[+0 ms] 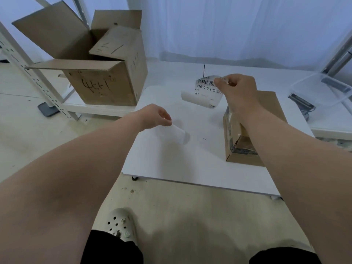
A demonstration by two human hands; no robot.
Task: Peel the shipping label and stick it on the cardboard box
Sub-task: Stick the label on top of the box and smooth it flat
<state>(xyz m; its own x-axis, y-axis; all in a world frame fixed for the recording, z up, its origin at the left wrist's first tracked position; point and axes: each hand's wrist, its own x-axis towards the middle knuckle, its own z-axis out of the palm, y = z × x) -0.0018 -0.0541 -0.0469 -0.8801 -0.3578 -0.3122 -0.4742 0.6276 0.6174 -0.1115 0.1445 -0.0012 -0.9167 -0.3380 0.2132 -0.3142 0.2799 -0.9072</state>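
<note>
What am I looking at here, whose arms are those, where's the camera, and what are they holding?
No machine here: these are a person's bare arms, filmed from a camera worn on the head, looking down. The right hand pinches a barcoded shipping label in the air. The left hand pinches a curled blank sheet, probably its backing. A small cardboard box lies on the white table, partly behind the right arm. An open carton stands at the left.

Her right hand (238,92) pinches the curling shipping label (204,92) above the white table (190,164) — the left hand (154,116) holds the blank backing sheet (177,133), a cardboard box (247,141) just beside.
</note>
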